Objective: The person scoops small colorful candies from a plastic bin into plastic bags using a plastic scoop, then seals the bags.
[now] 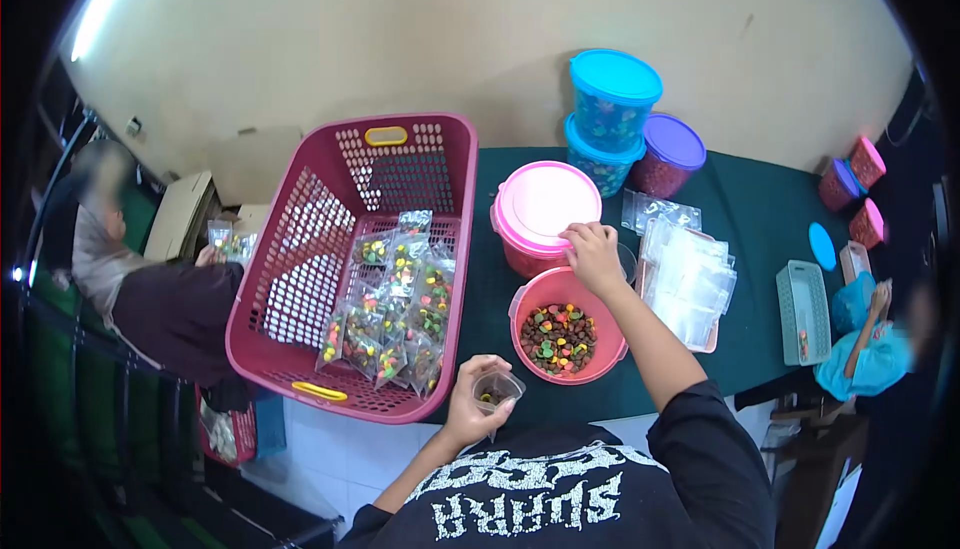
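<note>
My left hand (466,415) is wrapped around a small clear plastic cup (508,386), which has a little dark content at its bottom. The fingers of my right hand (596,251) are closed over the near right edge of a pink lid (548,204) that sits on a pink tub. Just below that hand is an open pink bowl (522,321) of brown, yellow, green and red candy-like pieces (557,340). Partly hidden behind my right wrist is a clear round container (627,263).
A maroon basket (262,349) holds several filled clear bags (390,314). Empty bags (688,284) lie in a tray at right. Blue tubs (612,114) and a purple-lidded tub (670,154) stand behind. One person (160,299) is at left, another (865,349) at right.
</note>
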